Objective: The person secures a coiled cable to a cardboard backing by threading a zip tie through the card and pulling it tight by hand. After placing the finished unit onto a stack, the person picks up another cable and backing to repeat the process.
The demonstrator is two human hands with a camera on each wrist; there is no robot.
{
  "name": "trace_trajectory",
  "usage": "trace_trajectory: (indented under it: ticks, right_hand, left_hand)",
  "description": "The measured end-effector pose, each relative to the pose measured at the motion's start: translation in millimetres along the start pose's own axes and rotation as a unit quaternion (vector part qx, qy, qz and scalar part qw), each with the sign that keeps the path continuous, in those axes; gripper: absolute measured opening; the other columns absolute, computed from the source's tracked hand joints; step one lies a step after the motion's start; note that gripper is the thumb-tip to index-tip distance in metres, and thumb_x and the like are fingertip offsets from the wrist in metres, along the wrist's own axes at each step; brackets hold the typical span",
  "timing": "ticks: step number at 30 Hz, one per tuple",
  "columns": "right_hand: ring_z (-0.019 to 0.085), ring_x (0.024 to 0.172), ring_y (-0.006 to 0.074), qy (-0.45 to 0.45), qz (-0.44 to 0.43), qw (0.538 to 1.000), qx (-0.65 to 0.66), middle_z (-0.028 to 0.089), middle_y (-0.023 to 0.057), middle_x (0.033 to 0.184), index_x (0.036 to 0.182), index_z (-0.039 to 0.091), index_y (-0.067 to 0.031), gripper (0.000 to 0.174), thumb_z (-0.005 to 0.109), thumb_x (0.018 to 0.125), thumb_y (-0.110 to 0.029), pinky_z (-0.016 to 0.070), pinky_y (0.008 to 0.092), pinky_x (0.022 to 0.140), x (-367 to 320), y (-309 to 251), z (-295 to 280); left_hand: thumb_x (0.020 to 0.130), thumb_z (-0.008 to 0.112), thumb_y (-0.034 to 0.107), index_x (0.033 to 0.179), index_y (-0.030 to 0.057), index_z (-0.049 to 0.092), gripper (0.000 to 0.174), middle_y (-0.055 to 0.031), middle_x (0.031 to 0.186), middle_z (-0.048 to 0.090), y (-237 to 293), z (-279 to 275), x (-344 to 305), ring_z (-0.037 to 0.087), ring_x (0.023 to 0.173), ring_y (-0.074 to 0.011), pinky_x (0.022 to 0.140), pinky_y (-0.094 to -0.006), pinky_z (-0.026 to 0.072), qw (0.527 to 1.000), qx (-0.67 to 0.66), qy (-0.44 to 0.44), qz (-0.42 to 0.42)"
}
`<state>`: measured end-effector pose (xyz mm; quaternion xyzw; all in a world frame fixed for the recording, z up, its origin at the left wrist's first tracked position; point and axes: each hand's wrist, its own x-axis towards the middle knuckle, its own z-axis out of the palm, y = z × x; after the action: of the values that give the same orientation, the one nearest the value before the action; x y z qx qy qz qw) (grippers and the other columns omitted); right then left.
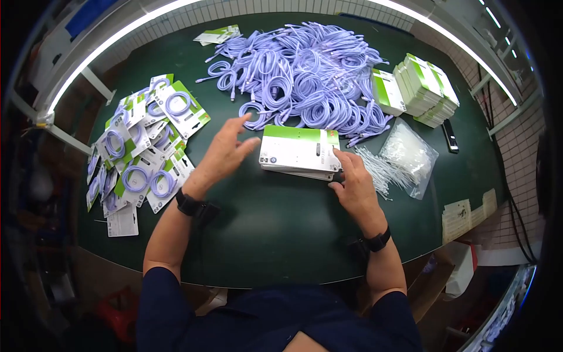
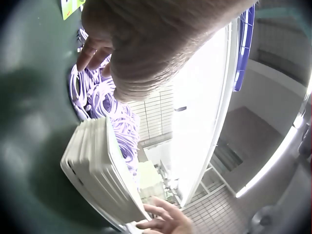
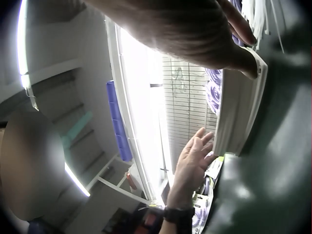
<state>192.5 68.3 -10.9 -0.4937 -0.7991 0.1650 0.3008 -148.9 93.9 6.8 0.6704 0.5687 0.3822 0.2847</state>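
A small stack of green-and-white packaging cards lies on the dark green table in front of the person. The right hand is at the stack's right end, its index finger along the top card's edge and the thumb by the near corner. To the left of the stack, the left hand is held with fingers spread and nothing in it. Its fingertips are right beside a coiled lilac cable at the front of a large heap of such cables. In the left wrist view, the stack's layered edges show.
Cards with lilac cables attached are piled at the left. Stacked cards stand at the back right, with a black object next to them. Loose white cable ties and a plastic bag of ties lie right of the hand.
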Motion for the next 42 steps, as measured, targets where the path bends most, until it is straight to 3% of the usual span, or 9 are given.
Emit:
trace_trajectory:
  ticks: [7,16,20,23,27,31,35,38,42]
  right_hand:
    - [0.070,0.081,0.0163,0.116,0.000,0.983,0.140,0.068,0.0121,0.120,0.129,0.068,-0.0033,0.045,0.077,0.086,0.007,0.0573,0.0277,0.065,11.0,3.9,-21.9]
    - [0.067,0.074,0.0139,0.163,-0.074,0.980,0.090,0.072,0.0099,0.103,0.111,0.074,-0.0007,0.022,0.074,0.090,0.007,0.0531,0.0261,0.063,17.7,11.8,-15.2]
    - [0.066,0.075,0.0134,0.165,-0.086,0.978,0.092,0.072,0.0100,0.102,0.110,0.074,-0.0007,0.020,0.073,0.092,0.007,0.0527,0.0259,0.063,16.0,8.1,-11.8]
    - [0.066,0.075,0.0127,0.154,-0.086,0.979,0.102,0.072,0.0098,0.101,0.110,0.074,-0.0006,0.018,0.073,0.093,0.007,0.0527,0.0258,0.063,13.0,4.1,-12.7]
    - [0.068,0.078,0.0122,0.132,-0.087,0.971,0.181,0.073,0.0085,0.103,0.109,0.074,0.0004,0.014,0.071,0.097,0.005,0.0539,0.0251,0.066,7.8,-11.6,-5.3]
    - [0.071,0.089,0.0137,-0.125,0.085,0.857,0.493,0.072,0.0070,0.109,0.129,0.068,0.0044,0.028,0.063,0.108,-0.013,0.0567,0.0264,0.072,-6.3,-53.3,2.3]
    - [0.070,0.097,0.0124,-0.135,0.023,0.798,0.587,0.072,0.0080,0.120,0.144,0.059,0.0020,0.039,0.056,0.112,-0.021,0.0571,0.0264,0.077,-11.7,-61.3,4.0]
    - [0.069,0.106,0.0140,-0.164,-0.001,0.643,0.748,0.070,0.0096,0.127,0.147,0.056,0.0023,0.045,0.053,0.113,-0.026,0.0571,0.0284,0.084,-9.7,-46.2,0.9]
    - [0.068,0.111,0.0159,-0.169,0.049,0.681,0.711,0.068,0.0101,0.131,0.146,0.056,0.0027,0.046,0.063,0.109,-0.024,0.0572,0.0308,0.090,-14.8,-35.2,-14.0]
  left_hand:
    - [0.091,0.076,0.013,0.134,0.0002,0.064,0.046,-0.0202,0.124,0.066,-63.0,10.0,60.1,0.060,0.121,-0.0395,0.105,-0.0460,0.0502,0.922,0.322,-0.029,0.211]
    - [0.093,0.075,0.018,0.121,0.0002,0.069,0.035,-0.0180,0.107,0.071,-67.0,2.2,47.5,0.063,0.108,-0.0385,0.094,-0.0488,0.0510,0.916,0.395,0.031,0.065]
    - [0.097,0.074,0.021,0.108,-0.0006,0.072,0.024,-0.0195,0.100,0.071,-66.1,-16.1,39.4,0.065,0.100,-0.0373,0.086,-0.0468,0.0531,0.935,0.350,0.052,0.005]
    - [0.101,0.071,0.019,0.100,-0.0015,0.073,0.021,-0.0198,0.093,0.072,-32.7,-30.5,24.3,0.068,0.086,-0.0356,0.077,-0.0430,0.0540,0.971,0.106,0.207,-0.047]
    - [0.103,0.068,0.015,0.103,-0.0023,0.073,0.018,-0.0177,0.096,0.073,19.9,-21.2,-6.2,0.071,0.084,-0.0340,0.075,-0.0393,0.0554,0.965,0.018,0.263,0.007]
    - [0.100,0.069,0.008,0.107,-0.0026,0.074,0.013,-0.0158,0.099,0.073,67.3,18.6,-26.6,0.073,0.095,-0.0330,0.084,-0.0386,0.0578,0.936,0.027,0.280,0.213]
    - [0.091,0.075,-0.002,0.107,-0.0009,0.076,0.016,-0.0134,0.106,0.074,107.7,56.1,-50.0,0.073,0.107,-0.0337,0.091,-0.0399,0.0594,0.905,0.091,0.228,0.349]
    - [0.086,0.078,-0.006,0.105,0.0002,0.076,0.021,-0.0124,0.108,0.074,120.0,72.0,-58.7,0.073,0.111,-0.0341,0.093,-0.0410,0.0600,0.894,0.064,0.187,0.402]
    - [0.083,0.081,-0.006,0.107,0.0011,0.077,0.026,-0.0114,0.109,0.075,121.2,80.7,-67.5,0.072,0.116,-0.0340,0.096,-0.0408,0.0605,0.895,0.037,0.172,0.411]
